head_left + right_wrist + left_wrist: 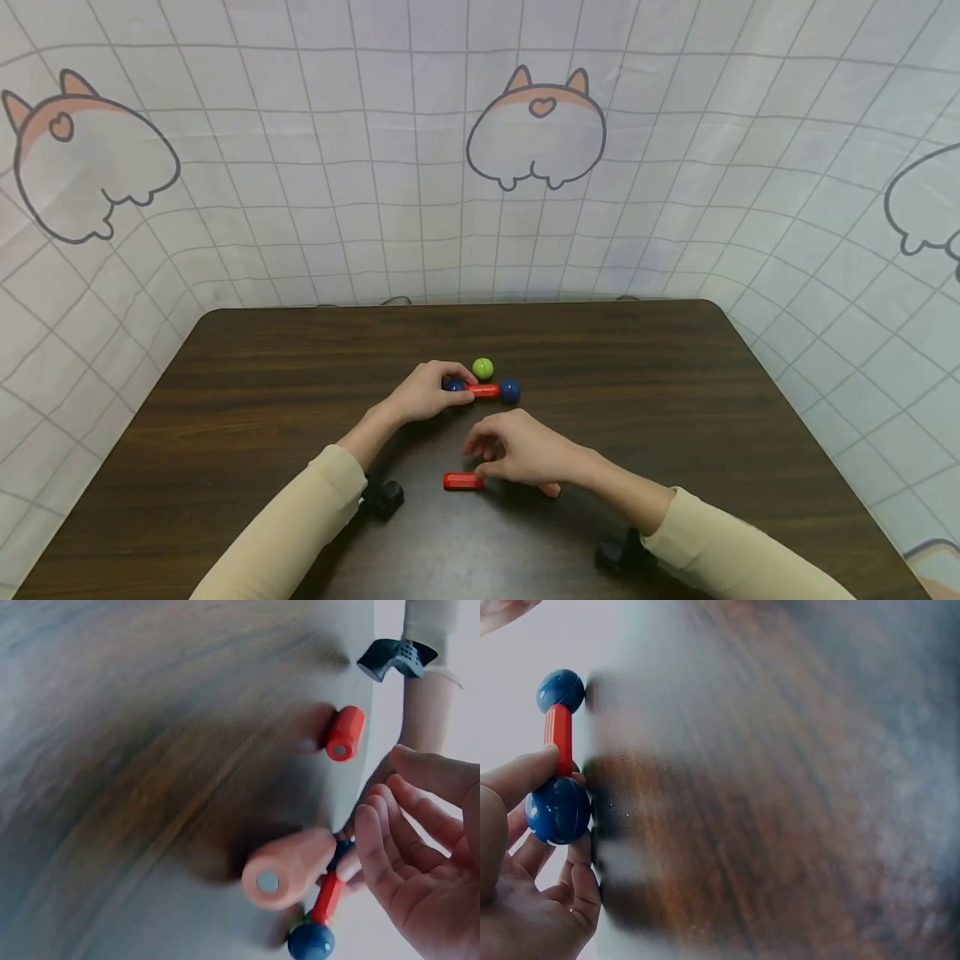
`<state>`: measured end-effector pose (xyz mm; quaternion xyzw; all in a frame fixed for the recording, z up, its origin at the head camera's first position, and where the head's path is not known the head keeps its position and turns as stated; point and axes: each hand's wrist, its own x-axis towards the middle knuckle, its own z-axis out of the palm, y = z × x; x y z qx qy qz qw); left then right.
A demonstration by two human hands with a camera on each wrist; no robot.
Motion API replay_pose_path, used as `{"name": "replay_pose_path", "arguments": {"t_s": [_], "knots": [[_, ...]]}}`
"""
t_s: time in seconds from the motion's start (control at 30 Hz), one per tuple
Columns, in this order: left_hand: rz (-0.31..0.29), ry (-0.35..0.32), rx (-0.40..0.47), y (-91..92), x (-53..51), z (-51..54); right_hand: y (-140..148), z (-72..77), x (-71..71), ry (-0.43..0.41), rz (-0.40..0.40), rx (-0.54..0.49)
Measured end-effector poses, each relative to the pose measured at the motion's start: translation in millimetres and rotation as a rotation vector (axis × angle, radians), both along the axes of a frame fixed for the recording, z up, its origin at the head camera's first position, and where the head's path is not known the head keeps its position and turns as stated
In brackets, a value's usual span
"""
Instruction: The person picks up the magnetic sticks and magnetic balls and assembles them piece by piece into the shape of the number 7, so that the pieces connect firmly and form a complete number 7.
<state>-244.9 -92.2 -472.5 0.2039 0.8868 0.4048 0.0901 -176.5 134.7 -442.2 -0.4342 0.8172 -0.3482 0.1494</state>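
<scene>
My left hand (pixel 431 390) (pixel 540 862) pinches a red stick (pixel 483 390) (pixel 559 739) near its left end. A blue ball (pixel 510 391) (pixel 561 690) is joined to the far end, and another blue ball (pixel 558 811) sits by the fingers. My right hand (pixel 525 450) (pixel 427 847) hovers with bent, parted fingers and holds nothing. Left of its thumb lies a loose red stick (pixel 462 481) (pixel 346 733) on the dark table (pixel 300 350). A salmon-coloured stick (pixel 551 489) (pixel 289 868) with a metal disc in its end lies beneath the right hand.
Just behind the joined pieces is a green ball (pixel 483 368). Black wrist devices (pixel 384 500) are worn under both forearms. A white gridded cloth (pixel 375 167) with animal drawings surrounds the back and sides of the table.
</scene>
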Motion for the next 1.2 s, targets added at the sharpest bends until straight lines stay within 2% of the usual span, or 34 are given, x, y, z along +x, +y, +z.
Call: {"name": "replay_pose_path", "arguments": {"t_s": [0.43,0.7,0.9,1.07,1.2], "knots": [[0.005,-0.007,0.002,0.4,0.3,0.2,30.7,4.2,2.6,-0.019,-0.083,0.016],[0.001,-0.012,0.002,1.3,1.6,1.3,41.1,0.4,3.6,0.021,-0.161,0.075],[-0.009,-0.016,-0.003,-1.5,-8.5,-0.6,41.2,-2.5,-1.6,0.027,-0.166,0.117],[-0.028,-0.01,-0.007,-3.6,-15.8,-0.3,37.3,-4.4,-5.6,-0.019,-0.177,0.141],[-0.014,-0.007,-0.008,-7.6,-18.7,-1.3,30.3,-6.4,-7.6,-0.052,-0.175,0.162]]}}
